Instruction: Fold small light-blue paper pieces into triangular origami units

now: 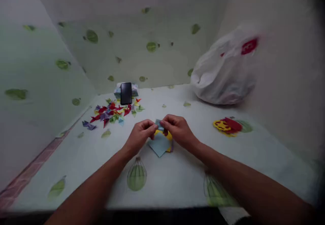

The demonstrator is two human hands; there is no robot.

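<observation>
Between my two hands is a small folded piece of light blue paper (159, 124), pinched from both sides. My left hand (142, 132) grips its left edge with thumb and forefinger. On the other side, my right hand (179, 130) has its fingers curled round the right edge. Just below lies a stack of square paper sheets (159, 145), light blue on top, with yellow and purple edges showing under it. The hands hide the stack's upper part, and the exact folds in the held paper are too small to make out.
Many-coloured folded paper cranes (110, 111) lie heaped at the back left. A black phone (126, 93) leans on a tissue pack (134, 90) behind them. Red and yellow cut-out pieces (228, 126) lie at the right. A full white plastic bag (223, 72) stands against the right wall.
</observation>
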